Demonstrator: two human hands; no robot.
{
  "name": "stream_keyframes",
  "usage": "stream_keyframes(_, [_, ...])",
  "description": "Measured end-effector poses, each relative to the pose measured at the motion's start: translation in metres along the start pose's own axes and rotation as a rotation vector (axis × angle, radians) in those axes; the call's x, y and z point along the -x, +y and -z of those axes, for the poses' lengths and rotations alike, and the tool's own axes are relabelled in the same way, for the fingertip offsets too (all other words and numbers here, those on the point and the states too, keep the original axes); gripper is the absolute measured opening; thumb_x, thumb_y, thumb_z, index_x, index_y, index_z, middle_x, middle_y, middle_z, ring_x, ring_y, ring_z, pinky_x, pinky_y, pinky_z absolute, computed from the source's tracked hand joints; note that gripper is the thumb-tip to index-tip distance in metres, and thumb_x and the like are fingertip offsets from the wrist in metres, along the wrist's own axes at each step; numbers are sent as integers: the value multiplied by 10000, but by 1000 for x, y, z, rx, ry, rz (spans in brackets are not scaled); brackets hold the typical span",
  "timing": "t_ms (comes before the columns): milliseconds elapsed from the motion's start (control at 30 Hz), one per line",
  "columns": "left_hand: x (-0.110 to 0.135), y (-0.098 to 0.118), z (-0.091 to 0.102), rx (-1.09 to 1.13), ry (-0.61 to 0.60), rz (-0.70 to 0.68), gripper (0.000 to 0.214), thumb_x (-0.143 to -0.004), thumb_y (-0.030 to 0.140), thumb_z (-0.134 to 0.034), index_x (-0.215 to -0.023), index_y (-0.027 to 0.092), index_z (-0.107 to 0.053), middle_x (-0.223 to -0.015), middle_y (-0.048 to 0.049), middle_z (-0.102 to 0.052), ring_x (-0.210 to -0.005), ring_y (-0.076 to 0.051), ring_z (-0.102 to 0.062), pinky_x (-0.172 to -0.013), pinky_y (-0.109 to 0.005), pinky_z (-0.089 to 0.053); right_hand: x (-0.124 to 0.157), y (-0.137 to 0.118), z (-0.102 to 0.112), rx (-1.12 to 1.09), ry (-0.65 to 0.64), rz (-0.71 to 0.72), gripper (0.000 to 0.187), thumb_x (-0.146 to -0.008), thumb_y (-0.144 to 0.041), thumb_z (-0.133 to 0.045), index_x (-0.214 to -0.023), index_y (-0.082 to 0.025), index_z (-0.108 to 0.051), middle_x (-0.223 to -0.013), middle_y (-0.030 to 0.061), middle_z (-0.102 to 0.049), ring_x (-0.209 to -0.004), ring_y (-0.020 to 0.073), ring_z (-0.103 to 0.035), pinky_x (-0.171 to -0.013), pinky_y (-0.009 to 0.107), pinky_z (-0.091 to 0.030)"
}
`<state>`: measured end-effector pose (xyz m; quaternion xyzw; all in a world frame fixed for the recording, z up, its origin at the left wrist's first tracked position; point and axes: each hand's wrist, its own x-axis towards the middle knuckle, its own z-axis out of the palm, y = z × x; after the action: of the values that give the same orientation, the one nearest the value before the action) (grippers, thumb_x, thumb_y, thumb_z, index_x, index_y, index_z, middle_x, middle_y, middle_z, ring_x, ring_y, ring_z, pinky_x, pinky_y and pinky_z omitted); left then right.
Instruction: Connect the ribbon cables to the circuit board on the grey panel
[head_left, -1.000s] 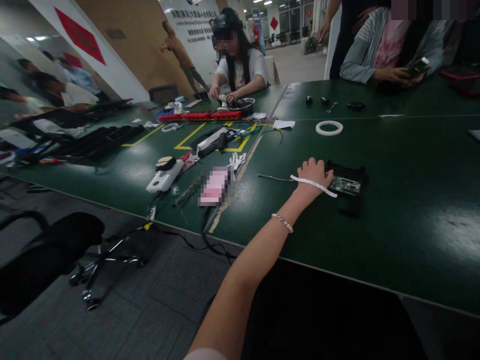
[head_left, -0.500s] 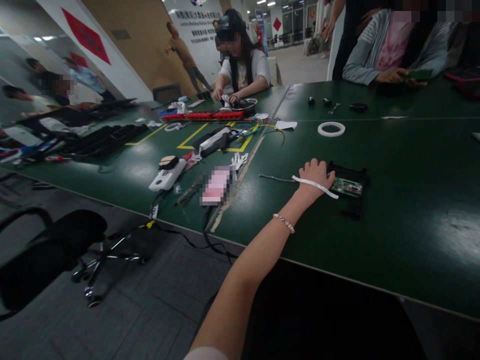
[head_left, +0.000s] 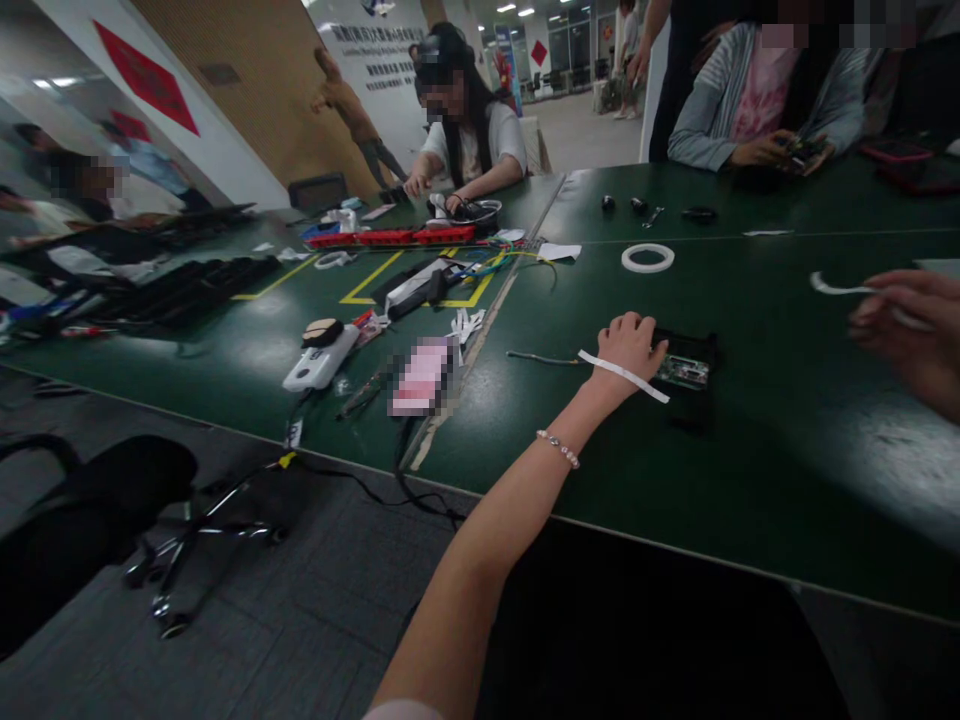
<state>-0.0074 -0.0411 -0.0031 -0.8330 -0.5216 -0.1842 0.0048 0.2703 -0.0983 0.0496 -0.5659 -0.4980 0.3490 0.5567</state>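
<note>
My left hand [head_left: 630, 345] lies over the left end of a black frame that carries a green circuit board [head_left: 686, 372], fingers bent down and thumb on the board's side. What the fingertips touch underneath is hidden. A strip of white tape [head_left: 622, 375] lies across the wrist. From beneath the hand a thin grey cable [head_left: 544, 357] runs left along the table. At the right edge, my right hand [head_left: 911, 325] is blurred and partly cut off. It pinches another strip of white tape [head_left: 836, 287], whose free end curls left, above the table.
A white tape roll [head_left: 648, 259] lies beyond my left hand. Left of the table seam are a phone [head_left: 422, 377], a white power strip [head_left: 322, 358] and a black device [head_left: 412, 290]. People sit across the green table [head_left: 757, 480]. An office chair [head_left: 97, 530] stands at lower left.
My right hand has come into view from the right with a strip of white tape. The left hand stays on the board. The view has shifted slightly.
</note>
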Motion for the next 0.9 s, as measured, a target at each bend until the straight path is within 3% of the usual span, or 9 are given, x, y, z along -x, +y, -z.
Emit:
stream_keyframes(100, [1,6,4,32,13,-129,281,-947,343,-427,-1154,177,-520,-1217,-96,-528,-1179,-246,-469,-948,-412,-432,9,-5,-51,-339,-233,-72,140,-832,-254,-625,-972,-245,-636,-700,14,-518,-654,98,-516,-657,286,-446])
stream_keyframes(233, [2,11,7,88,27,-222,256,-928,307,-457,-1133,179,-541,-1230,-91,-542,-1191,-228,-480,-1004,-403,-407,31,-12,-115,-356,-463,-60,364,-807,-314,-652,-1154,-261,-558,-676,-30,-535,-617,88,-505,-607,230,-444])
stream_keyframes(333, [2,9,9,121,7,-264,307,-867,294,-553,-1140,155,-542,-1248,-110,-546,-1217,-238,-466,-1033,-394,-392,39,-7,-137,-147,-516,-17,454,-804,-348,-653,-1217,-226,-509,-645,-31,-556,-568,98,-514,-537,217,-432])
stream_keyframes(467, [2,7,8,116,-24,-235,326,-873,316,-552,-1158,158,-537,-1240,-111,-554,-1191,-249,-488,-1017,-421,-405,39,0,-140,131,-492,-2,617,-806,-384,-651,-1344,-201,-411,-612,-16,-581,-506,125,-541,-471,228,-430])
stream_keyframes(600, [-1,7,5,152,-2,-236,242,-930,290,-452,-1120,178,-552,-1202,-87,-572,-1114,-216,-538,-962,-394,-441,34,-3,-133,221,-536,-130,816,-816,-445,-641,-1482,-233,-220,-673,22,-640,-514,160,-593,-435,233,-425])
stream_keyframes(700, [-4,2,0,190,14,-210,243,-906,238,-473,-1126,166,-548,-1185,-93,-581,-1083,-204,-556,-932,-370,-459,20,-3,-109,209,-536,-246,822,-857,-498,-585,-1510,-277,-136,-767,62,-678,-575,184,-637,-423,226,-399])
stream_keyframes(800, [-7,-9,-5,165,-8,-76,300,-887,250,-504,-1171,155,-526,-1176,-108,-588,-1072,-213,-567,-915,-374,-472,-10,10,-53,276,-359,-239,696,-897,-513,-533,-1484,-271,-249,-944,142,-683,-712,178,-670,-530,245,-455])
stream_keyframes(900, [-7,-18,-9,119,-48,24,443,-899,403,-505,-1258,145,-472,-1210,-141,-580,-1099,-249,-564,-916,-412,-469,-45,33,22,315,-12,-164,569,-955,-385,-487,-1457,-166,-335,-1183,270,-574,-931,153,-647,-660,249,-475])
